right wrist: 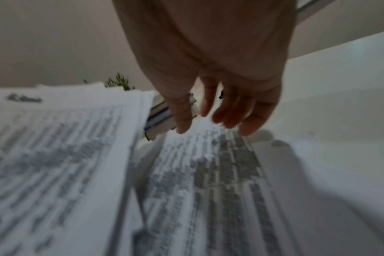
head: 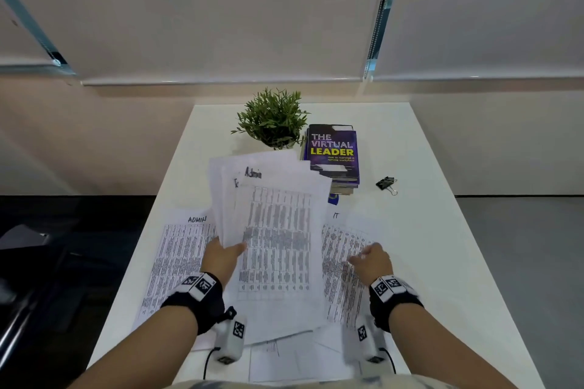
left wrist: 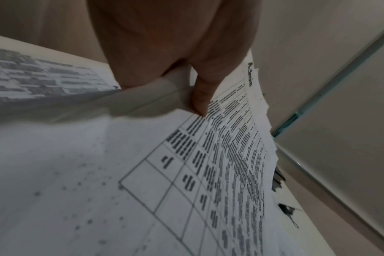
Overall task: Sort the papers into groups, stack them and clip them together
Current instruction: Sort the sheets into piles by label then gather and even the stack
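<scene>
My left hand (head: 226,251) grips a fanned sheaf of printed papers (head: 278,230) above the table, thumb on top (left wrist: 200,97); one sheet behind reads "Admin" (left wrist: 250,74). A sheet headed "ADMIN" (head: 177,249) lies flat at the left. At the right lies a sheet headed "IT" (head: 344,262). My right hand (head: 368,257) hovers just over the IT sheet (right wrist: 208,173), fingers (right wrist: 248,124) loosely spread and holding nothing. A black binder clip (head: 387,184) sits on the table at the far right. More sheets (head: 294,360) lie near the front edge.
A stack of books (head: 333,155) topped by "The Virtual Leader" stands behind the papers, with a potted green plant (head: 273,118) to its left. The white table (head: 436,246) has bare surface on the right. Wall and blinds lie beyond.
</scene>
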Tool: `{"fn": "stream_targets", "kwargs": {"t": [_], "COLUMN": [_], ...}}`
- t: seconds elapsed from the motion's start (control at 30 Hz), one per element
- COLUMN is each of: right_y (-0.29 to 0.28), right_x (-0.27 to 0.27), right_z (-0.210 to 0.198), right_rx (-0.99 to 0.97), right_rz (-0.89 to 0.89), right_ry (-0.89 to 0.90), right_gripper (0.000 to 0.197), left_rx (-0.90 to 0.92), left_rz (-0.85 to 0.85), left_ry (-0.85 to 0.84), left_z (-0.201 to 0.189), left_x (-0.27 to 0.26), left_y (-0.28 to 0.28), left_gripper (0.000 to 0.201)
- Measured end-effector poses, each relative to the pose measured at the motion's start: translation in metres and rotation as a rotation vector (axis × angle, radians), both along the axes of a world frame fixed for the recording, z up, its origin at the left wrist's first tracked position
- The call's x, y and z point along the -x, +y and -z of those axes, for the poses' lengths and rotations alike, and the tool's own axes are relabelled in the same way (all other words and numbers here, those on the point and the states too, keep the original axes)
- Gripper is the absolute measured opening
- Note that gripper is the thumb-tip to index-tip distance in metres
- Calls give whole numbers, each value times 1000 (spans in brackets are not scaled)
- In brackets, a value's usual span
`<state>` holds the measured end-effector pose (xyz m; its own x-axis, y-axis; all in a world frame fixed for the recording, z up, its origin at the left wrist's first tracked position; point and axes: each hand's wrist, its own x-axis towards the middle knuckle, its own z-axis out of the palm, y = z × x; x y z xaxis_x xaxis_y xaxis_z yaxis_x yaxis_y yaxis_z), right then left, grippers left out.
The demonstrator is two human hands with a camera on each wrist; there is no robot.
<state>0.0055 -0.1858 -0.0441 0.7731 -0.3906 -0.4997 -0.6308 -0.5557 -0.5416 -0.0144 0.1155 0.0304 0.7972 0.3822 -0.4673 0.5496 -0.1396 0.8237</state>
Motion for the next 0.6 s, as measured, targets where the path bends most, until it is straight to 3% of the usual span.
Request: {"fn": "stream_targets", "kwargs": {"t": [0.07,0.13,0.3,0.37,0.5,0.6], "right_y": [-1,1,-11,-19,-35,-38], "right_x": [3,8,13,15,15,14], "right_z": [9,12,23,18,3,-9], "right_rx": [201,219,-141,-163,-85,-201], "right_rz": [-2,33,283,342,179,131], "right_ry": [186,230,21,-31,-130,-174], "right_gripper": [77,92,92,82,33,26], "left_rx": [14,24,24,26,29,39], "left_rz": [-57,-103,-205,-226,-224,-213], "left_ry": [-13,-21,-12,-17,-23,-33], "left_z": [0,1,11,16,19,19], "left_x": [-4,-6,-7,-8,-8,-10], "left_y": [14,28,59,67,72,72], "left_gripper": [40,40,39,40,38,34]}}
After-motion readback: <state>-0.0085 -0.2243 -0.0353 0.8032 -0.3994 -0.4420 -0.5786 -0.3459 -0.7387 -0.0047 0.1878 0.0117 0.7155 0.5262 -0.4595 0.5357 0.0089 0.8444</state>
